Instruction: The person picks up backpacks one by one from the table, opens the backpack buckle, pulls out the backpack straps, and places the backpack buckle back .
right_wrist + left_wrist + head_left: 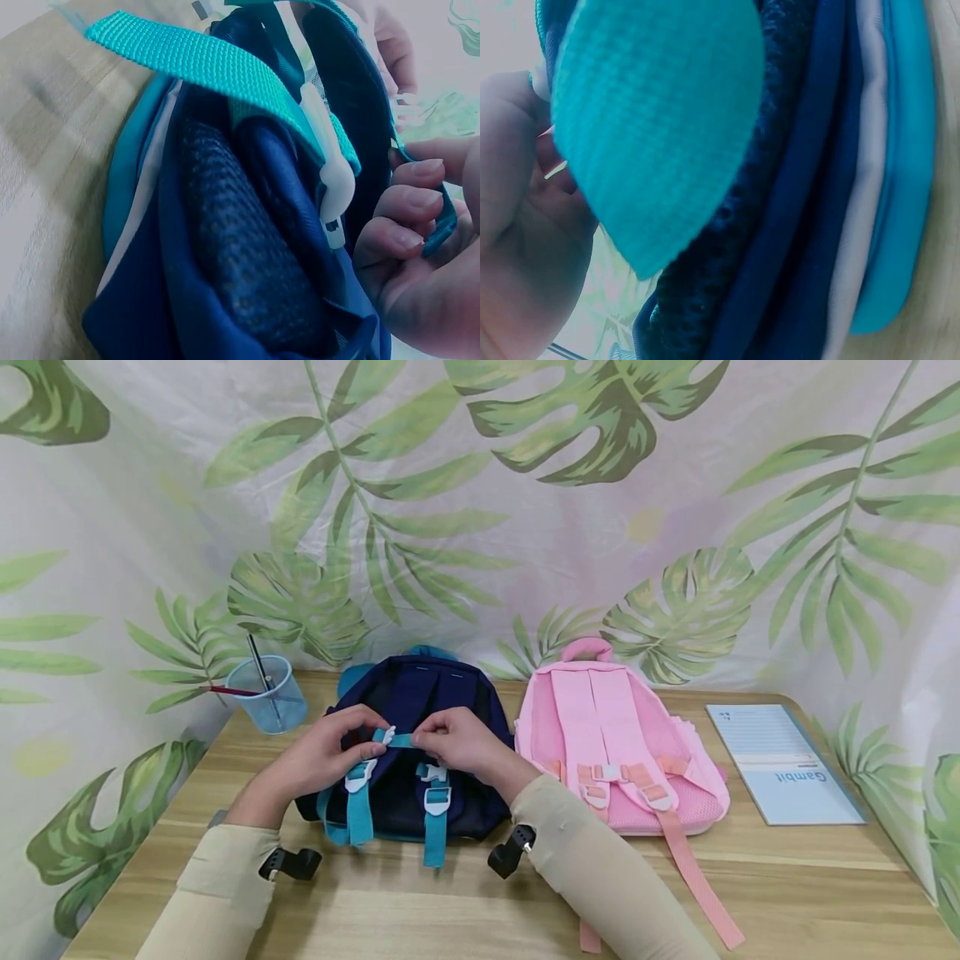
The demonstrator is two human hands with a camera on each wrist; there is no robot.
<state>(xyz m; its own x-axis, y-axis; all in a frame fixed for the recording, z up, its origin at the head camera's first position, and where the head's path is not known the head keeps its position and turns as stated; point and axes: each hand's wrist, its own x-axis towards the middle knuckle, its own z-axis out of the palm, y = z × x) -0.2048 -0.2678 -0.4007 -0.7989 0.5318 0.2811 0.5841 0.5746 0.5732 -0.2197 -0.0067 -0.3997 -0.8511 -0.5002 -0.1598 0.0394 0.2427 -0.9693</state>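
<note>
Nearest, the front edge of the worktop [405, 918] runs under both sleeves, and the coral strap tail [701, 877] trails across it beside the right forearm. A little farther in, two teal tails, the left one [360, 814] and the right one [436, 827], hang from white adjusters at the lower front of the navy backpack [382, 689], which sits left of centre with its shoulder straps facing the person. Over it, the left hand [330, 745] pinches a white buckle [387, 735] between thumb and fingers, while the right hand [461, 745] grips the teal webbing [402, 741] beside it, fingers curled, an end poking out below them in the right wrist view. Too hard a tug could draw the webbing clean out of the buckle, or slip it from either pinch, since so little is held. A twist would probably jam it. Neither hand appears to steady the bag, so a sideways pull might drag it into the pink backpack [611, 739] just beside it. Beyond lie the booklet [787, 764], far right, the mesh pen cup [285, 714], far left, and the leaf-print backdrop [420, 527].
</note>
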